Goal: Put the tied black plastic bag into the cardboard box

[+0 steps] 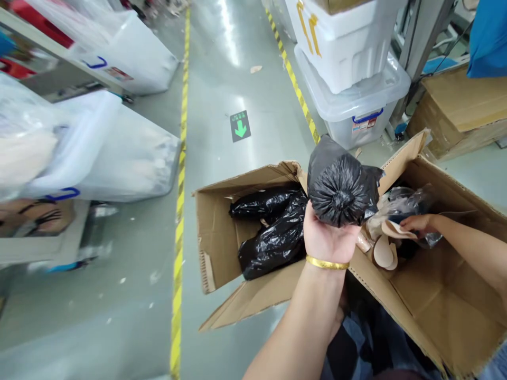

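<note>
The black bundle (343, 184) is creased, shiny plastic and the boxes (455, 311) matt cardboard.

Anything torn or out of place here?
Yes, minor: the cardboard box holding black plastic bags has a torn left edge, exposing corrugation. A pale scrap also lies loose on the floor between the striped tapes.

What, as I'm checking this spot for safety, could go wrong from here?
The raised black bag could slip, as only the left hand appears to support it. Loose clear plastic might snag the right hand at the beige piece. The left carton has a flap spread outward that could get knocked.
</note>
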Demonstrator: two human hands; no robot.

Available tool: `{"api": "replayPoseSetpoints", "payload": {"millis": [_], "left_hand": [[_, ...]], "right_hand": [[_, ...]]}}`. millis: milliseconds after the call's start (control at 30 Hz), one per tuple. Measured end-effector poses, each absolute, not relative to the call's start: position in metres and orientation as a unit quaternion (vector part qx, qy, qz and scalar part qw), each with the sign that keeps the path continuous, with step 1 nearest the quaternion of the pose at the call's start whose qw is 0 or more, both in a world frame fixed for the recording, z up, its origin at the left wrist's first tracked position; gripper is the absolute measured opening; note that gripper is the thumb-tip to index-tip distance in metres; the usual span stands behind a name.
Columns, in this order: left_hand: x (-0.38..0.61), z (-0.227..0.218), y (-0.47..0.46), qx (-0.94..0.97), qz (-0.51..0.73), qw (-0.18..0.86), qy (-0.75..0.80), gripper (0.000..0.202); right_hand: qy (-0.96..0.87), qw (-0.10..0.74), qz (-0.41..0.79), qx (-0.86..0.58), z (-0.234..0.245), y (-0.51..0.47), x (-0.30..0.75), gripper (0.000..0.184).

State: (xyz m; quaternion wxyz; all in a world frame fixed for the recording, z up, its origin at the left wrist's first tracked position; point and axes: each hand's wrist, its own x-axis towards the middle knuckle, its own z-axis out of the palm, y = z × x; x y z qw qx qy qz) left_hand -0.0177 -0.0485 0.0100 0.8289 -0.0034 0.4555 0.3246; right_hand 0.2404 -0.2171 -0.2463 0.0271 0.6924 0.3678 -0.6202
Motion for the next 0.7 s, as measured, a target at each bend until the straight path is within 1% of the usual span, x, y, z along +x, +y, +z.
{"api": "replayPoseSetpoints", "payload": {"millis": [100, 167, 267, 367, 467, 533, 633, 700], "left_hand": [[-0.012, 0.011, -0.049, -0.002, 0.324, 0.832, 0.45, 0.045], [-0.009, 0.011, -0.049, -0.005, 0.327, 0.835, 0.444, 0.042], [-0.007, 0.008, -0.049, -0.003, 0.322, 0.841, 0.434, 0.039], [-0.006, 0.006, -0.048, 0.009, 0.316, 0.847, 0.427, 0.038], [-0.005, 0.004, -0.049, 0.015, 0.314, 0.849, 0.426, 0.037], [-0.004, 0.003, -0.049, 0.018, 0.309, 0.85, 0.426, 0.037], [-0.002, 0.001, -0.05, 0.028, 0.305, 0.85, 0.428, 0.037], [-0.001, -0.002, -0.051, 0.039, 0.303, 0.844, 0.442, 0.036]], "right_hand": [[0.337, -0.012, -0.706, 0.623, -0.238, -0.218, 0.223, 0.03], [0.329, -0.036, -0.737, 0.589, -0.233, -0.217, 0.213, 0.031], [0.326, -0.053, -0.756, 0.565, -0.23, -0.219, 0.205, 0.033], [0.336, -0.032, -0.746, 0.574, -0.23, -0.222, 0.207, 0.031], [0.369, -0.002, -0.675, 0.639, -0.226, -0.221, 0.221, 0.027], [0.4, -0.014, -0.586, 0.704, -0.221, -0.215, 0.235, 0.027], [0.433, -0.047, -0.466, 0.77, -0.211, -0.2, 0.25, 0.037], [0.446, -0.045, -0.439, 0.779, -0.208, -0.194, 0.244, 0.043]]}}
